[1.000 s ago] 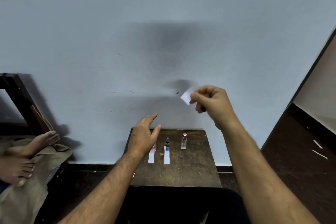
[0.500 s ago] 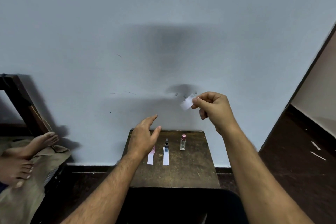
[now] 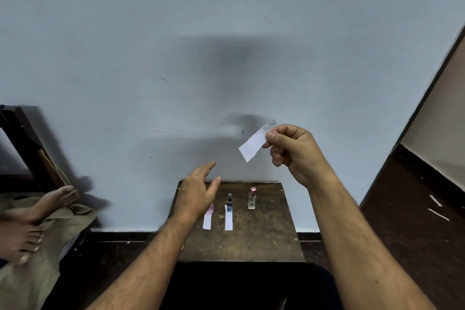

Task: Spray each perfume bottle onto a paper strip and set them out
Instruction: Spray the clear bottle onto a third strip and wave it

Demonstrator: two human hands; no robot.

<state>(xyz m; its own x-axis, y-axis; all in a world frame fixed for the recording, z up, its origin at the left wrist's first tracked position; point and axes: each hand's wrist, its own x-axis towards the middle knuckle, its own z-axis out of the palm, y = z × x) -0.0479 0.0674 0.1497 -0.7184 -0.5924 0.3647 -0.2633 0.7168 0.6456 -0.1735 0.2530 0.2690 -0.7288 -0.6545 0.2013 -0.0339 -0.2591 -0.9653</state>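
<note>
A: status on your hands?
B: your right hand [image 3: 292, 151] pinches a paper strip [image 3: 253, 145] right of centre, long axis slanting down-left. Left hand [image 3: 197, 195] flat, fingers straight, holding nothing, over the table [image 3: 264, 241] at lower centre

A: where does it go?
B: two strips [image 3: 228, 219] lie below-left of it. Pink-capped bottle [image 3: 252, 198] has none in front; that gap sits straight below your right hand, the nearer one. No containers here

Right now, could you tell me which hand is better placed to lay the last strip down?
Right: the right hand already pinches the paper strip above the clear bottle; the left hand is empty.
</note>
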